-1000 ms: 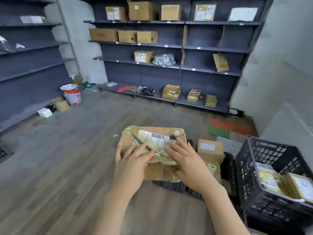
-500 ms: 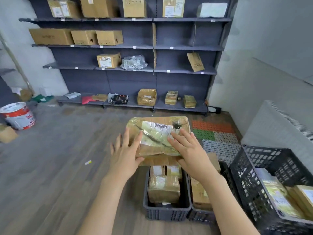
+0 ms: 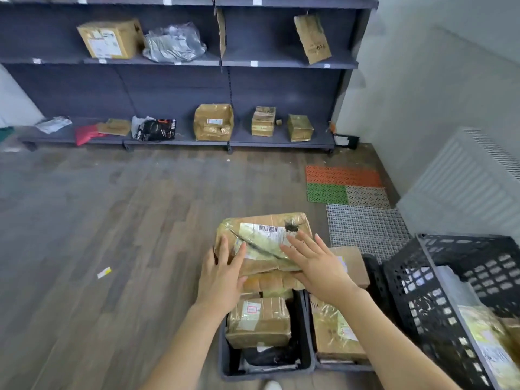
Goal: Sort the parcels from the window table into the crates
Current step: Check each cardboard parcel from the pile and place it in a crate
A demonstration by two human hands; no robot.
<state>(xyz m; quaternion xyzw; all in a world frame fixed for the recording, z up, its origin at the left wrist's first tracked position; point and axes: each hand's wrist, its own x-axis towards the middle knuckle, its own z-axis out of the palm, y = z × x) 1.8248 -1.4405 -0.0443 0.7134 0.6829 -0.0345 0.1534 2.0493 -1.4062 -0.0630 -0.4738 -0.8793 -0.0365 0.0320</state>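
Parcel: under my straight, spread fingers, long axis crosswise, both hands equally near.
Crate: directly below.

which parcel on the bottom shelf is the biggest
The crumpled brown parcel at the shelf's middle; the two taped boxes to its right are clearly smaller.

The parcel at lower centre is brown cardboard wrapped in glossy, crinkled clear tape, with a matt white paper label. The grey crate below it looks like smooth matt plastic; the black crate at lower right is perforated plastic. The floor shows matt wood-grain planks. A silvery plastic bag on the upper shelf shines, wrinkled.
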